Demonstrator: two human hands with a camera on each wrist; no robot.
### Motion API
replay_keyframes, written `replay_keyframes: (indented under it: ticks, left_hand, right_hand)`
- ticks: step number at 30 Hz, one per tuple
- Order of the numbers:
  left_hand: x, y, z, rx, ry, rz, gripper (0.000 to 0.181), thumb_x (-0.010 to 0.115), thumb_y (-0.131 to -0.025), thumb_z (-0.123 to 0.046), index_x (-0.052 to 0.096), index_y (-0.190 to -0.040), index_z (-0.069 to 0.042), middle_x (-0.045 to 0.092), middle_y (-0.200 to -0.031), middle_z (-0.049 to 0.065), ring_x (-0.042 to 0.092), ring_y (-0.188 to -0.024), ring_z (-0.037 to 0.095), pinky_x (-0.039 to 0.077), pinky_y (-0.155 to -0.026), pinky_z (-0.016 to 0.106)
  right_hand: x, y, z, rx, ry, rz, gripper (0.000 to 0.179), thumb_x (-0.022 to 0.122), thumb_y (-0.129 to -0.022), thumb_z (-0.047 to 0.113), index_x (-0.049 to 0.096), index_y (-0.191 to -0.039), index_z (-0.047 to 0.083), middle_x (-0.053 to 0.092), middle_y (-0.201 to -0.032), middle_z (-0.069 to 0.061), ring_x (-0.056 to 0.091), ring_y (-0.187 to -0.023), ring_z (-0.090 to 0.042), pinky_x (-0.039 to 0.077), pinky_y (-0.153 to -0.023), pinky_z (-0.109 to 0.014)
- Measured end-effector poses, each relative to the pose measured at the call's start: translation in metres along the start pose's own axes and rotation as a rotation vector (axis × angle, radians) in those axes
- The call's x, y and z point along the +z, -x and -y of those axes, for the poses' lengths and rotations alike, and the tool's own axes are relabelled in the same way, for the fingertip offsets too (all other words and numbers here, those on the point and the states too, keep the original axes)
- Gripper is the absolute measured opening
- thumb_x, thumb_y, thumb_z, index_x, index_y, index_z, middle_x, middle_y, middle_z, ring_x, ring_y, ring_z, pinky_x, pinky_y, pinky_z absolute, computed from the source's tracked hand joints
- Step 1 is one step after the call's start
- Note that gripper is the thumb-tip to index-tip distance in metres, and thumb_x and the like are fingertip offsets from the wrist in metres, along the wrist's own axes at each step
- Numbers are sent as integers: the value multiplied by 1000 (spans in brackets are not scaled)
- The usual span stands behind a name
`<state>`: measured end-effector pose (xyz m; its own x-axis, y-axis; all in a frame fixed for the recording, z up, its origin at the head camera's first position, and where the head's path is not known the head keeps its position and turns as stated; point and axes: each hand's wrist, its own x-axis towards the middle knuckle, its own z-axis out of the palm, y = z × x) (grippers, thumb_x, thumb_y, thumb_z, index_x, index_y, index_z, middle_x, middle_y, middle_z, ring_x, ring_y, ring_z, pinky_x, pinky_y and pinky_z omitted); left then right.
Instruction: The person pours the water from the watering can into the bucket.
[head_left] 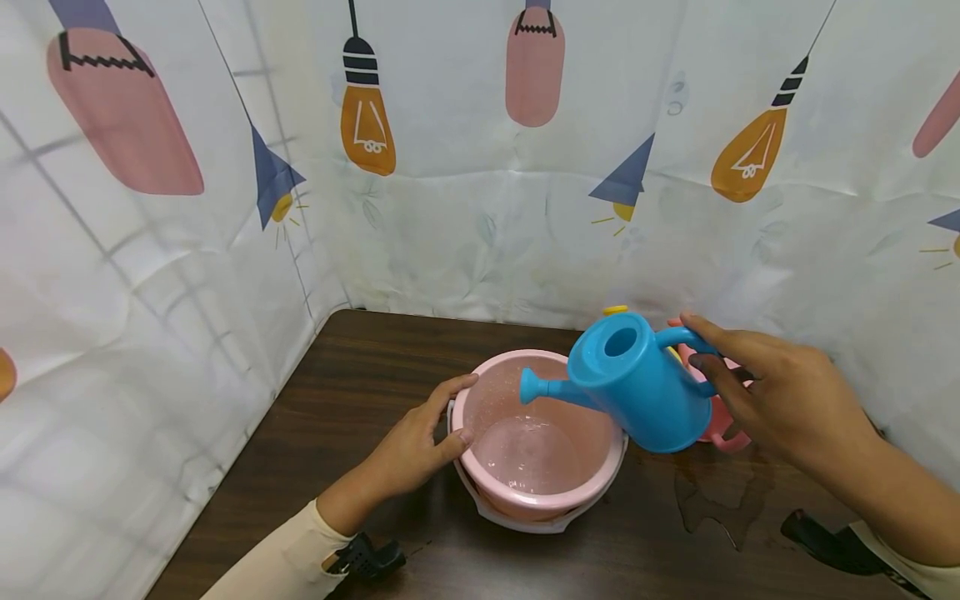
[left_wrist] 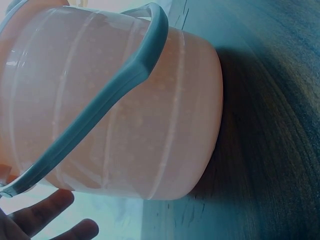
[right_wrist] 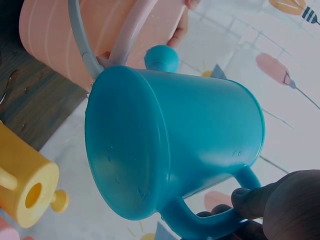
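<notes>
A blue watering can (head_left: pixel 645 387) is tilted over the right side of a pink bucket (head_left: pixel 536 500), its spout pointing left above the opening. My right hand (head_left: pixel 787 392) grips the can's handle; the right wrist view shows the thumb on the handle (right_wrist: pixel 200 220) and the can's wet base. My left hand (head_left: pixel 408 442) holds the bucket's left rim with thumb and forefinger, while other fingers (left_wrist: pixel 42 212) extend beside its wall. The bucket stands upright, with some water visible at the bottom. Its pale carrying handle (left_wrist: pixel 110 90) hangs down against the side.
Behind the blue can, a pink watering can (head_left: pixel 727 437) is partly hidden, along with a yellow watering can (right_wrist: pixel 30 185). Spilled water (head_left: pixel 723 504) lies on the dark wooden table (head_left: pixel 360 367). A printed white curtain (head_left: pixel 465 233) hangs behind and left.
</notes>
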<state>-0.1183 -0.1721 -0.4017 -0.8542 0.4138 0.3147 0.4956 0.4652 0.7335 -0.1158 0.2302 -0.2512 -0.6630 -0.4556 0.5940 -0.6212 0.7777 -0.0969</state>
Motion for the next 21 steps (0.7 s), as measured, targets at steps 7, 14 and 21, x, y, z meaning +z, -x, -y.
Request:
replay_keyframes:
  ticks: [7, 14, 21]
  left_hand:
    - [1, 0, 1, 7, 6, 1, 67, 56, -99, -50, 31, -158, -33, 56, -144, 6, 59, -119, 19, 49, -95, 50]
    - [1, 0, 2, 11, 4, 0, 66, 56, -99, -50, 31, -158, -33, 54, -146, 6, 57, -121, 20, 48, -96, 51]
    - [1, 0, 1, 8, 15, 2, 66, 56, -99, -50, 31, -158, -33, 53, -148, 7, 56, -123, 21, 47, -97, 53]
  right_hand:
    - [0, 1, 0, 0, -1, 2, 73, 84, -77, -6, 61, -144, 12, 73, -107, -21, 73, -74, -36, 56, -53, -45]
    - [1, 0, 0, -4, -2, -4, 73, 84, -76, -6, 62, -143, 11, 74, -106, -21, 73, -73, -35, 56, -54, -47]
    - [0, 0, 2, 7, 19, 1, 70, 84, -77, -4, 62, -142, 9, 74, -105, -21, 72, -73, -35, 57, -56, -50]
